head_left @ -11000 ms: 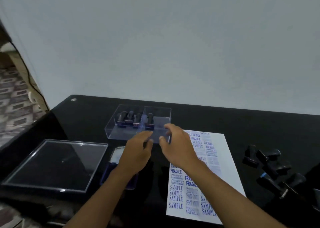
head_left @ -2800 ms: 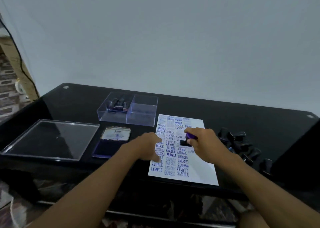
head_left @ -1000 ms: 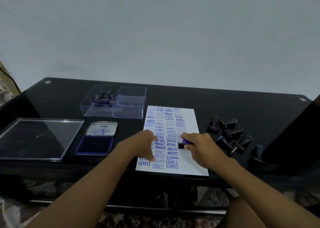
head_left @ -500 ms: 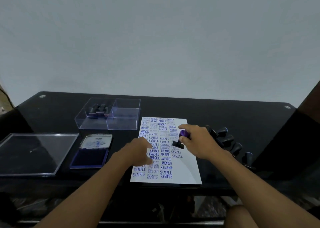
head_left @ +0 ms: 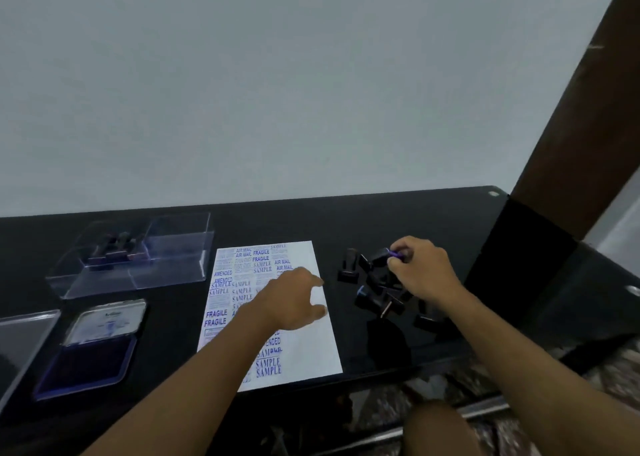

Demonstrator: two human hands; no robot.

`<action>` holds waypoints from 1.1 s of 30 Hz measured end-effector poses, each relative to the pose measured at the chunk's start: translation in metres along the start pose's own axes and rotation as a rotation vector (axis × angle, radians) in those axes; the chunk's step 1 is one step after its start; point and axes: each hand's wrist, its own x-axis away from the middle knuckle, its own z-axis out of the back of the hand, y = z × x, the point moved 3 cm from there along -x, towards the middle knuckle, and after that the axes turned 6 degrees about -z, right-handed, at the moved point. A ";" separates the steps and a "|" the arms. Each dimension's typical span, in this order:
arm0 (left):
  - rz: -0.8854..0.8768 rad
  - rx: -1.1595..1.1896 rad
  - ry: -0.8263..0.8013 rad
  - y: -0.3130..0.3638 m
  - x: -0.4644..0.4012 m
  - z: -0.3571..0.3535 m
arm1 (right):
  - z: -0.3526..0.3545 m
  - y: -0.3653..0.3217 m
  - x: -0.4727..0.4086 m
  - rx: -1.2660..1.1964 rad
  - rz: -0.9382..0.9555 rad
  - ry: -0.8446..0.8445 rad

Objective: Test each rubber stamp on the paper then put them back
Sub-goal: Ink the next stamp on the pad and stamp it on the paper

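A small black rubber stamp [head_left: 382,258] with a purple-tipped handle was pinched in the curled fingers of the right hand [head_left: 420,270], above a pile of black stamps [head_left: 375,291] on the dark tabletop [head_left: 433,220], right of the paper [head_left: 311,348]; it lay roughly sideways, handle toward the hand and base to the left. The left hand [head_left: 294,301] hung over the blue-printed paper, fingers loosely spread, holding nothing. A clear two-part box [head_left: 173,268] at far left held a few stamps [head_left: 116,249] in its left compartment, with an open ink pad [head_left: 90,355] nearer.
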 end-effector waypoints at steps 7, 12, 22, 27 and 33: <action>-0.166 0.024 0.001 0.063 -0.063 -0.004 | 0.023 0.057 -0.041 -0.016 -0.198 0.050; -0.245 0.009 -0.016 0.094 -0.104 -0.011 | 0.014 0.089 -0.069 -0.062 -0.332 0.072; -0.250 -0.039 -0.055 0.102 -0.139 -0.039 | -0.012 0.116 -0.087 0.008 -0.383 0.003; -0.241 -0.031 -0.008 0.090 -0.133 -0.034 | -0.009 0.089 -0.078 0.141 -0.283 0.056; -0.199 -0.006 0.035 0.055 -0.102 -0.009 | -0.024 0.013 -0.060 0.201 -0.089 0.037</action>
